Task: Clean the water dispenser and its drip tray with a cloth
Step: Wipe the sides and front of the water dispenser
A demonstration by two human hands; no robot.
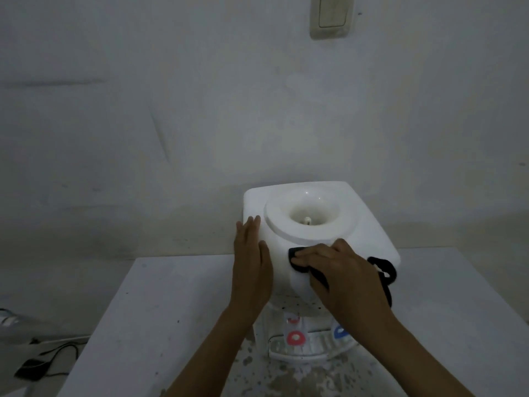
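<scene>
- Evidently, the left hand (252,262) is laid flat and open against the left flank of the water dispenser (320,224), which is steadied on the table (160,305); its smooth, probably light plastic could slide.
- A soft black cloth (300,260) is pressed on the dispenser's front top edge under the right hand (343,273).
- The drip tray (303,349), below at the base, is best gripped by its rim.

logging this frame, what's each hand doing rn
Left hand: open, flat against the water dispenser side.
Right hand: pressing the black cloth on its top front.

A dim, bare grey wall (200,124) carries a beige switch plate (331,15). Below stands a pale, speckled surface (148,310); black cables (57,353) lie on the floor.
</scene>
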